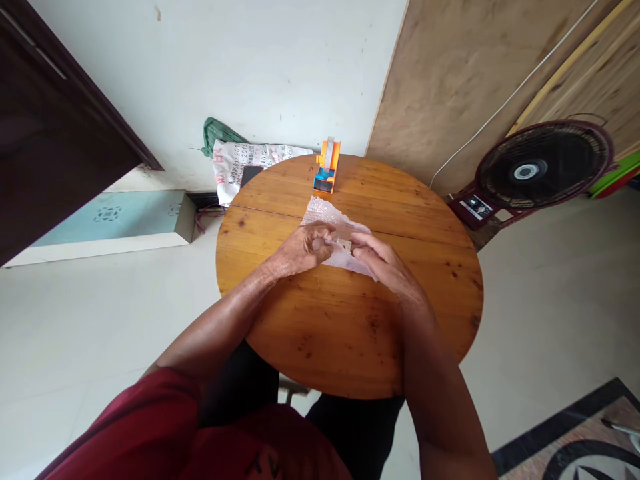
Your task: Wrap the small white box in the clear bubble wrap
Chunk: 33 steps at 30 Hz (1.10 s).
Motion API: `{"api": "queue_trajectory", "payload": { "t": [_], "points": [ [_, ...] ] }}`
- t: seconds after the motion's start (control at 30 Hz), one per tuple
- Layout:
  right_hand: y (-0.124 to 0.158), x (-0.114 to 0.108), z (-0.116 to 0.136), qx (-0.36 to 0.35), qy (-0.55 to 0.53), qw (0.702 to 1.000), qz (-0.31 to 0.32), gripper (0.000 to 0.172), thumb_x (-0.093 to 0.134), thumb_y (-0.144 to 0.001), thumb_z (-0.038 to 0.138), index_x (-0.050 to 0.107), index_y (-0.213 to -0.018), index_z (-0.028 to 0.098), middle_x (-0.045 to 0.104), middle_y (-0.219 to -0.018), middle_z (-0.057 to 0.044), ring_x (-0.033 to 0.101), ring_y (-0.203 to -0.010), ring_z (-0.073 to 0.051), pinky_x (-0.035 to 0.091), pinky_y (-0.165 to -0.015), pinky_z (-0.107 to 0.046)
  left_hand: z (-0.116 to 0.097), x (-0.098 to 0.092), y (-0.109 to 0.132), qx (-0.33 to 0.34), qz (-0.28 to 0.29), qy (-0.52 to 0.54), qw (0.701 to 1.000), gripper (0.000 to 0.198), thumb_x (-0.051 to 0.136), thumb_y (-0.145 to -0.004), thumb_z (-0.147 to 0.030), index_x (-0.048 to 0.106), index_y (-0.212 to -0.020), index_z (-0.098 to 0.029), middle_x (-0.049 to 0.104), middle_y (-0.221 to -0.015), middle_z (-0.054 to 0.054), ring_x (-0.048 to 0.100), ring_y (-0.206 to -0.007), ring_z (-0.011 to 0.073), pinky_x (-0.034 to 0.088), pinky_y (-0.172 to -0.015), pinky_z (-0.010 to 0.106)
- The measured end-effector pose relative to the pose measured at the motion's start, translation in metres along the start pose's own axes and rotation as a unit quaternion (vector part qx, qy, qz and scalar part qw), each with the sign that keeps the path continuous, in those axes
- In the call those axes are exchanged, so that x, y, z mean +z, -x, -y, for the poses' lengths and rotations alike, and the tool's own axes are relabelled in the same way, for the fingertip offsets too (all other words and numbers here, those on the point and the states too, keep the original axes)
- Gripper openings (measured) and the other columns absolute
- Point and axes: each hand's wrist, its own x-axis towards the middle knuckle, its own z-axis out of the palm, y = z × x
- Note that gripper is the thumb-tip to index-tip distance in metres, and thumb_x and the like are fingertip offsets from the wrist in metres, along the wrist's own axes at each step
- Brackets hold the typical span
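Observation:
A sheet of bubble wrap [323, 212] lies on the round wooden table [325, 320]. On top of it, between my hands, is a small whitish item with a red mark [345, 246]. My left hand [306, 249] is over the sheet's left part, its thumb and fingers curled into a ring; whatever its fingertips pinch is too small to make out. From the right, my right hand [383, 260] reaches in with fingers close together, their tips at the small item's right edge.
An orange and blue tape dispenser [327, 167] stands at the table's far edge. Beyond the table are a printed white sack [225, 170] on the left and a black round fan [545, 163] on the right.

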Motion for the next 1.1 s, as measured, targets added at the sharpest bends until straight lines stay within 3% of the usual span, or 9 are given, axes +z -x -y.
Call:
{"api": "queue_trajectory", "payload": {
  "t": [0.1,0.2,0.27,0.37,0.5,0.77,0.87,1.1],
  "points": [
    [0.004,-0.006,0.003,-0.004,-0.027,1.000,-0.003,0.044,0.058,-0.090,0.055,0.066,-0.125,0.029,0.065,-0.135,-0.005,0.063,-0.120,-0.028,0.049,-0.103,-0.044,0.005,0.006,-0.002,-0.007,-0.015,-0.005,1.000,0.015,0.063,-0.083,-0.033,0.064,-0.082,-0.018,0.070,-0.120,0.010,0.066,-0.108,0.0216,0.049,-0.096,0.035],
    [0.003,-0.004,0.002,0.008,-0.030,1.000,-0.002,0.052,0.071,-0.080,0.051,0.064,-0.126,0.026,0.065,-0.135,-0.007,0.064,-0.117,-0.027,0.051,-0.097,-0.042,0.008,0.011,-0.004,-0.016,-0.019,-0.018,1.000,0.018,0.064,-0.084,-0.034,0.066,-0.086,-0.017,0.072,-0.115,0.010,0.067,-0.104,0.0213,0.050,-0.094,0.034],
    [0.000,0.001,0.000,0.001,0.005,1.000,-0.024,0.045,0.075,-0.076,0.044,0.068,-0.115,0.024,0.071,-0.121,-0.007,0.067,-0.106,-0.026,0.052,-0.091,-0.040,0.010,0.012,-0.005,-0.030,-0.025,-0.025,0.999,0.018,0.064,-0.083,-0.035,0.066,-0.086,-0.017,0.074,-0.107,0.009,0.067,-0.097,0.0201,0.051,-0.088,0.033],
    [-0.006,0.006,-0.004,-0.034,0.053,0.995,-0.072,0.023,0.066,-0.080,0.041,0.071,-0.089,0.020,0.073,-0.090,-0.004,0.066,-0.085,-0.023,0.051,-0.081,-0.038,0.013,0.013,-0.007,-0.053,-0.037,-0.020,0.998,0.019,0.066,-0.082,-0.036,0.064,-0.084,-0.017,0.074,-0.098,0.007,0.066,-0.087,0.0178,0.051,-0.080,0.030],
    [-0.008,0.007,-0.005,-0.064,0.046,0.991,-0.111,0.022,0.061,-0.083,0.041,0.069,-0.081,0.020,0.073,-0.090,-0.004,0.065,-0.086,-0.022,0.049,-0.080,-0.034,0.015,0.014,-0.009,-0.069,-0.050,-0.019,0.996,0.021,0.068,-0.080,-0.038,0.064,-0.082,-0.018,0.073,-0.095,0.006,0.065,-0.083,0.0169,0.050,-0.078,0.030],
    [-0.006,0.008,-0.001,-0.013,0.053,0.993,-0.107,0.022,0.060,-0.081,0.043,0.065,-0.075,0.022,0.059,-0.067,0.003,0.051,-0.063,-0.016,0.039,-0.059,-0.029,0.013,0.015,-0.010,-0.085,-0.041,0.003,0.996,0.019,0.070,-0.075,-0.034,0.062,-0.077,-0.018,0.066,-0.073,0.000,0.056,-0.066,0.0123,0.045,-0.063,0.026],
    [-0.005,0.007,-0.001,-0.008,0.051,0.994,-0.095,0.022,0.062,-0.079,0.042,0.063,-0.072,0.022,0.055,-0.063,0.004,0.046,-0.059,-0.014,0.035,-0.057,-0.028,0.007,0.012,-0.008,-0.097,-0.005,0.030,0.995,0.019,0.071,-0.073,-0.032,0.060,-0.072,-0.018,0.062,-0.067,-0.002,0.052,-0.060,0.0100,0.042,-0.058,0.024],
    [-0.002,0.002,-0.002,0.035,0.049,0.998,-0.034,0.020,0.064,-0.075,0.040,0.063,-0.069,0.021,0.060,-0.063,0.002,0.049,-0.058,-0.014,0.035,-0.055,-0.028,0.005,0.007,-0.009,-0.133,0.055,0.068,0.987,0.010,0.068,-0.072,-0.025,0.061,-0.074,-0.017,0.061,-0.064,-0.003,0.050,-0.056,0.0085,0.039,-0.054,0.022]
  ]
}}
